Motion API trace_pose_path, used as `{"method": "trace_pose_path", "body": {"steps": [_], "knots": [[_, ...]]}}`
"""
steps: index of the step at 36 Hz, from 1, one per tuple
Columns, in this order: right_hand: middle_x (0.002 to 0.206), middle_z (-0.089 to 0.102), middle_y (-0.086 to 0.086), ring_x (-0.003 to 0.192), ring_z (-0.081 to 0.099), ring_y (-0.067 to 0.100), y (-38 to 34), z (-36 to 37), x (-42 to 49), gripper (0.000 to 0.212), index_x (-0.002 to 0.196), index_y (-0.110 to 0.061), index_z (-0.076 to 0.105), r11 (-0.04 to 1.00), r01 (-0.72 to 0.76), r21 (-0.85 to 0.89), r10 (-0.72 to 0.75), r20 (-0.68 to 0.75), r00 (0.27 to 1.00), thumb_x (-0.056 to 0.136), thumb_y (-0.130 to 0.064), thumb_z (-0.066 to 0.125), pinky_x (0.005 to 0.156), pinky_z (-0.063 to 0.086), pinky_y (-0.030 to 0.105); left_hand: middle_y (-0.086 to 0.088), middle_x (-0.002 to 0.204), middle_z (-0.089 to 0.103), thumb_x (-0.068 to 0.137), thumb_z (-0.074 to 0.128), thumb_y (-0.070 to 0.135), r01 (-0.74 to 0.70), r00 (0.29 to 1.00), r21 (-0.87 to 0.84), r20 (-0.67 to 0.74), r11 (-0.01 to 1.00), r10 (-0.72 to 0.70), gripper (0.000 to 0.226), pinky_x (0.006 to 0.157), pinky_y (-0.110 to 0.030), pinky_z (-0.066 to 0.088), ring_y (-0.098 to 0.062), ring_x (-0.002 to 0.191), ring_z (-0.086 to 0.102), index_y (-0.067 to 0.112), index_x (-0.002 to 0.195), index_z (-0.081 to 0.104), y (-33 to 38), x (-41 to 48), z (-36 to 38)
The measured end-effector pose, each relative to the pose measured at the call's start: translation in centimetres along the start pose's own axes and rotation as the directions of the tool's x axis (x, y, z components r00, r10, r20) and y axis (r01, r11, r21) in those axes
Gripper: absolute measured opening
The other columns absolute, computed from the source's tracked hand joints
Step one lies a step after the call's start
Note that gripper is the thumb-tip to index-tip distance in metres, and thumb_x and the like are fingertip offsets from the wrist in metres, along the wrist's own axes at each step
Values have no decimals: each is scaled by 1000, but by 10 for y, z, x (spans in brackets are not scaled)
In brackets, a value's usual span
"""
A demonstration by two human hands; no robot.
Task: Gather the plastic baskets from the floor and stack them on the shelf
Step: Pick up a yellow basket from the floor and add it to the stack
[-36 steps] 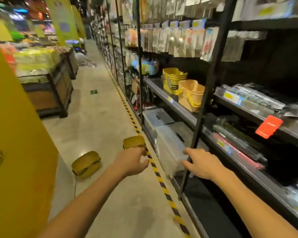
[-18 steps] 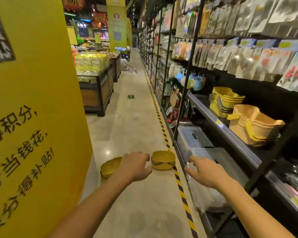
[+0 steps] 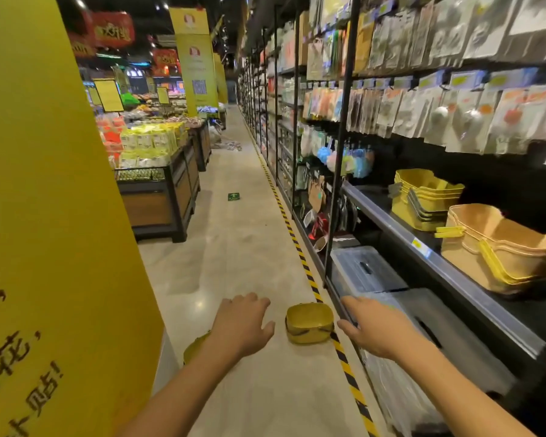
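Note:
A small yellow plastic basket (image 3: pixel 309 323) lies on the floor beside the striped floor tape, between my two hands. A second yellow basket (image 3: pixel 193 347) lies on the floor to the left, mostly hidden behind my left wrist. My left hand (image 3: pixel 241 323) hangs above the floor with fingers loosely spread, holding nothing. My right hand (image 3: pixel 375 326) is open too, palm down, right of the first basket. On the dark shelf (image 3: pixel 423 257) at the right stand a stack of yellow baskets (image 3: pixel 423 197) and a stack of tan baskets (image 3: pixel 495 247).
A yellow pillar (image 3: pixel 44 216) fills the left side. Clear lidded storage bins (image 3: pixel 369 272) sit on the lowest shelf near my right hand. A wooden produce stand (image 3: pixel 161 197) is further down the aisle. Black-and-yellow tape (image 3: pixel 297 247) runs along the shelf base.
The view has swung left and down the aisle. My right hand has left the shelf edge and moved out over the floor; both hands now flank the nearer basket.

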State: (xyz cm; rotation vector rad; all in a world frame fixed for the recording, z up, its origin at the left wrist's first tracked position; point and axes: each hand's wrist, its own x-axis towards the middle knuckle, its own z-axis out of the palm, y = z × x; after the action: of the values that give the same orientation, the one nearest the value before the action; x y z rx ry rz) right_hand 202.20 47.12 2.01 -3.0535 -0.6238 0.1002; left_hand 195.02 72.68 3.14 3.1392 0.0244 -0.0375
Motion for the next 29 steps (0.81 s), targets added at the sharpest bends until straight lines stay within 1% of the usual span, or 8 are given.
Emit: {"method": "trace_pose_path", "body": {"steps": [1, 3, 5, 7, 8, 13, 22, 29], "knots": [[141, 57, -3, 120, 60, 18, 5, 0, 12, 59, 150, -34, 36, 1000, 16, -1, -16, -10, 1000, 98, -61, 46, 99, 53, 38, -4, 151, 47, 99, 41, 54, -11, 1000, -2, -8, 1000, 11, 58, 110, -43, 37, -27, 137, 45, 28, 151, 40, 0, 12, 1], [157, 43, -2, 137, 48, 20, 15, -2, 33, 66, 158, -34, 25, 998, 63, -16, -64, -26, 998, 100, -60, 43, 112, 44, 39, -5, 166, 24, 100, 38, 56, -19, 1000, -20, -5, 1000, 19, 66, 123, -48, 21, -30, 153, 20, 31, 159, 22, 1, 36, 3], [167, 26, 1, 151, 30, 23, 26, -5, 55, 69, 162, -35, 12, 995, 98, -35, -99, -16, 995, 103, -59, 37, 123, 28, 42, -3, 171, 5, 101, 33, 60, -10, 1000, -18, 5, 1000, 10, 71, 126, -50, 7, -30, 157, 1, 33, 162, 8, 3, 62, 4], [171, 10, 2, 157, 12, 26, 38, -8, 79, 69, 163, -37, 1, 992, 114, -50, -114, -1, 993, 104, -59, 31, 126, 13, 47, -2, 171, -5, 101, 28, 63, 1, 1000, -7, 9, 1000, 0, 73, 126, -50, 1, -29, 157, -8, 34, 162, -1, 7, 89, 4], [172, 5, 2, 158, 7, 27, 44, -9, 92, 69, 162, -37, -1, 991, 121, -52, -121, -2, 993, 105, -60, 29, 126, 9, 48, -2, 170, -8, 101, 26, 63, 6, 1000, 2, 9, 1000, -6, 74, 126, -51, -1, -30, 156, -11, 34, 162, -4, 9, 102, 4], [172, 1, 4, 158, 2, 27, 75, -18, 161, 70, 162, -34, -5, 987, 151, -64, -152, -25, 988, 104, -61, 23, 126, 5, 49, -2, 169, -16, 101, 22, 65, 41, 999, 15, 34, 999, -41, 75, 126, -51, -4, -29, 155, -17, 34, 161, -11, 21, 171, -1], [172, 1, 5, 158, 1, 28, 115, -20, 256, 70, 163, -31, -3, 983, 181, -25, -181, -5, 983, 105, -59, 25, 126, 3, 49, -2, 169, -15, 101, 21, 67, 87, 994, -28, 72, 996, -85, 74, 126, -50, -2, -30, 156, -14, 36, 161, -9, 28, 271, 3], [172, 3, 2, 158, 3, 26, 131, -12, 324, 70, 164, -30, 1, 989, 149, 0, -149, 25, 989, 105, -60, 25, 126, 4, 49, -1, 169, -16, 100, 20, 69, 102, 992, -72, 84, 992, -96, 74, 126, -50, -1, -30, 156, -13, 38, 160, -8, 12, 341, 19]]}}
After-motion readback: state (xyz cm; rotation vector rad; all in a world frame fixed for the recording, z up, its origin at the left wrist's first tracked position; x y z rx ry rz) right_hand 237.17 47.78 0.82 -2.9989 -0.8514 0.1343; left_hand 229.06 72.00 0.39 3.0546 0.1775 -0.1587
